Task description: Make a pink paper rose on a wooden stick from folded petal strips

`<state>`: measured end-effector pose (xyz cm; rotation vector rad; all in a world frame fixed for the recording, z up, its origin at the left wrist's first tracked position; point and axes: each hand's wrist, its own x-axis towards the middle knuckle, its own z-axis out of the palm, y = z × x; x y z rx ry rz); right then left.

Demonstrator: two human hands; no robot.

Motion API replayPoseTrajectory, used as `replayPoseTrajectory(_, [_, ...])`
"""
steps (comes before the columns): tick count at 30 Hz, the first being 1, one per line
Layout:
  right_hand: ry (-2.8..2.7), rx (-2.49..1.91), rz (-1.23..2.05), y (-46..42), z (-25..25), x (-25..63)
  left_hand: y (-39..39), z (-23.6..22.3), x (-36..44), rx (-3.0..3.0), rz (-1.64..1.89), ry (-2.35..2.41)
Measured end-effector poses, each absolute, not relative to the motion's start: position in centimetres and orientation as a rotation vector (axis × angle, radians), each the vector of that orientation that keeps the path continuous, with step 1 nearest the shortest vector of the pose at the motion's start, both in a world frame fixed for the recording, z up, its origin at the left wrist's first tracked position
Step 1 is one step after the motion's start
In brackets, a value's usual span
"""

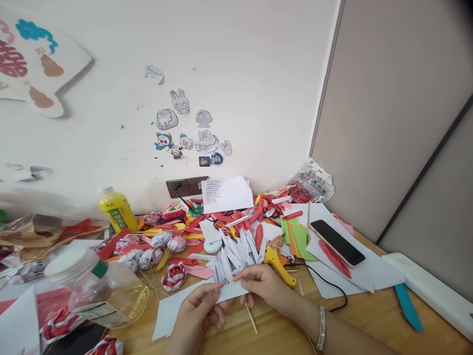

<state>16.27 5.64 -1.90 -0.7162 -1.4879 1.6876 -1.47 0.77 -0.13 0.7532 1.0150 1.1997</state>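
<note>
A narrow folded strip of white paper (232, 292) is stretched between my two hands above the front of the wooden table. My left hand (201, 310) pinches its left end between thumb and fingers. At the other end my right hand (264, 286), with a silvery bracelet on the wrist, pinches the strip too. Beneath my right hand lies a thin wooden stick (251, 318). A flat white sheet (170, 308) rests on the table by my left hand. Just beyond my hands is a pile of folded white paper strips (236, 251).
A yellow glue gun (279, 266) with a black cord lies right of the pile. On the right, a phone (338, 241) rests on white sheets. A clear jar (99, 291) and a yellow bottle (117, 209) stand left, among paper roses (174, 276) and coloured scraps.
</note>
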Motion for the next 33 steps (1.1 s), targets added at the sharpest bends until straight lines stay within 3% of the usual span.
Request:
replayPoseTrajectory(20, [-1.870,-0.948,1.331,5.1,-2.1,16.3,0.8,-1.4,-1.3,1.239,1.042,1.168])
replayPoseTrajectory(33, [-1.900,-0.975,1.294,4.9,-1.6,16.2,0.6,-0.8,-0.7,1.255,0.981,1.223])
